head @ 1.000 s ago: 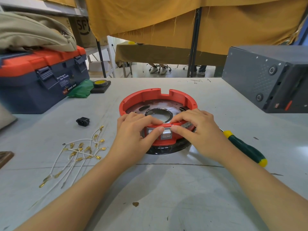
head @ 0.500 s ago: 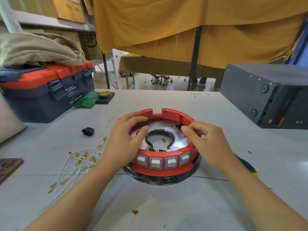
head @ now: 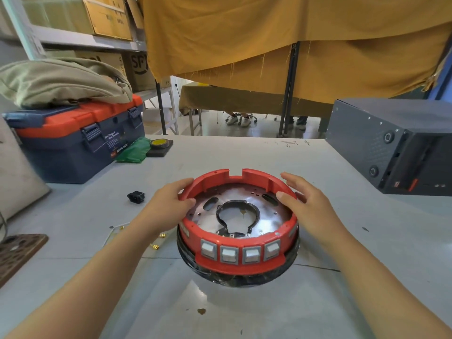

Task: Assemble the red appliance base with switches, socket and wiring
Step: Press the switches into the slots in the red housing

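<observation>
Between the two hands, the red appliance base (head: 237, 231) sits on the tabletop (head: 244, 309), four white switches (head: 241, 253) on its near side. The left hand (head: 168, 206) grips its left rim; the right hand (head: 305, 204) rests open against the right rim. Left of the left hand lie white wires (head: 137, 234) and a black socket (head: 136, 196). Farther off stands a toolbox (head: 80, 140).
</observation>
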